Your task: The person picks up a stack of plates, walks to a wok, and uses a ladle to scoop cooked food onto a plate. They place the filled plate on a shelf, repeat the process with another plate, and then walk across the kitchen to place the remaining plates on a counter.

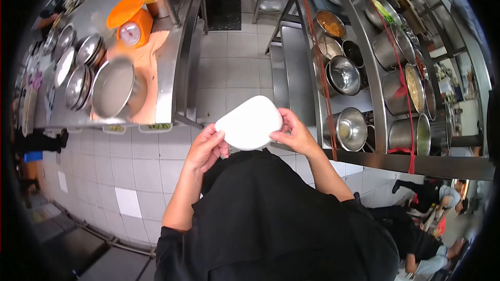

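A white, smooth, rounded object (250, 123), wide at one end and narrower at the other, is held up in front of the black apron. My left hand (207, 148) pinches its narrower left end between thumb and fingers. On its right edge, my right hand (292, 132) grips with the thumb in front and the fingers behind. What the object is, and whether it is hollow, I cannot make out.
At left, a steel table (166, 80) bears an orange scale (136, 26), a large pot (113, 87) and stacked bowls (78, 87). Steel shelves (377, 73) with pots and bowls stand at right. People (427, 198) appear at lower right.
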Motion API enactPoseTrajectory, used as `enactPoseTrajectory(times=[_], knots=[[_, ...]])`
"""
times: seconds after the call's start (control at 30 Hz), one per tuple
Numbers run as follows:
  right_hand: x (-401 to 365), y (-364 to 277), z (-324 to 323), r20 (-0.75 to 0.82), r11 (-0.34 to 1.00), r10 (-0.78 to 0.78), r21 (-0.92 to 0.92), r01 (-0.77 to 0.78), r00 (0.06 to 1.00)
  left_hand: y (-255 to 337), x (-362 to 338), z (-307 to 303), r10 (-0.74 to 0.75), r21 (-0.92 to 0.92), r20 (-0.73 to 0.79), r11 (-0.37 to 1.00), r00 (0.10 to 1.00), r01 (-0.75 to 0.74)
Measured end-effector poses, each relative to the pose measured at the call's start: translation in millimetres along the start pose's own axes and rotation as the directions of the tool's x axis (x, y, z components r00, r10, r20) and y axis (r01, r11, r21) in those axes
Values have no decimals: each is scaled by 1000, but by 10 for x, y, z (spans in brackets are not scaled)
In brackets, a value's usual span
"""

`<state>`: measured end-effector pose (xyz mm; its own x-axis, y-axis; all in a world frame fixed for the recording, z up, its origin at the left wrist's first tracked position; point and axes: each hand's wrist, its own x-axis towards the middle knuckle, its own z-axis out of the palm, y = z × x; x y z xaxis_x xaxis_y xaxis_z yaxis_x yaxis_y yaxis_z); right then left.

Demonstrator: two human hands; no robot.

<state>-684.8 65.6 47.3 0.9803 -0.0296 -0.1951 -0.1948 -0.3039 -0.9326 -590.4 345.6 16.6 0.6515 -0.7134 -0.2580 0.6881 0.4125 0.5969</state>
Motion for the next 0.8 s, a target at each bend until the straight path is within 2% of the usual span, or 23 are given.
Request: enactPoseTrajectory(times=[0.07, 0.1, 0.13, 0.2, 0.27, 0.33, 0.37, 0.5, 0.6, 0.67, 0.7, 0.8], knots=[[88, -111, 100, -99, 921, -66, 378, 99, 993, 280, 254, -21, -155, 62, 26, 986, 988, 153], [94, -331, 72, -119, 927, 69, 375, -20, 991, 406, 387, 48, -172, 105, 23, 980, 985, 169], [122, -337, 32, -138, 924, 77, 381, -19, 987, 516, 542, 65, -189, 114, 34, 976, 981, 184], [203, -336, -57, -144, 880, 250, 445, -163, 957, 686, 899, 79, -280, 197, 82, 945, 957, 260], [309, -375, -107, -222, 894, 240, 431, -126, 945, 761, 1312, 109, -297, 233, 83, 934, 951, 272], [436, -388, -246, -322, 910, 221, 407, -77, 920, 882, 1730, 228, -352, 297, 165, 909, 921, 294], [521, -352, -329, -365, 885, 203, 466, -11, 909, 904, 1938, 299, -368, 312, 168, 900, 914, 305], [872, -225, -854, -457, 862, 195, 501, 70, 867, 1100, 2706, 720, -398, 419, 170, 857, 902, 299], [1160, -169, -1228, -502, 823, 205, 553, 129, 840, 1193, 3153, 972, -450, 475, 201, 822, 870, 316], [1305, -100, -1452, -513, 846, 211, 522, 107, 832, 1266, 3467, 1118, -414, 608, 238, 769, 879, 198], [1377, -100, -1546, -525, 838, 199, 529, 135, 827, 1287, 3623, 1132, -438, 643, 245, 741, 865, 194], [1562, -117, -1765, -526, 822, 223, 554, 132, 821, 1353, 4057, 1186, -486, 646, 283, 734, 827, 210]])
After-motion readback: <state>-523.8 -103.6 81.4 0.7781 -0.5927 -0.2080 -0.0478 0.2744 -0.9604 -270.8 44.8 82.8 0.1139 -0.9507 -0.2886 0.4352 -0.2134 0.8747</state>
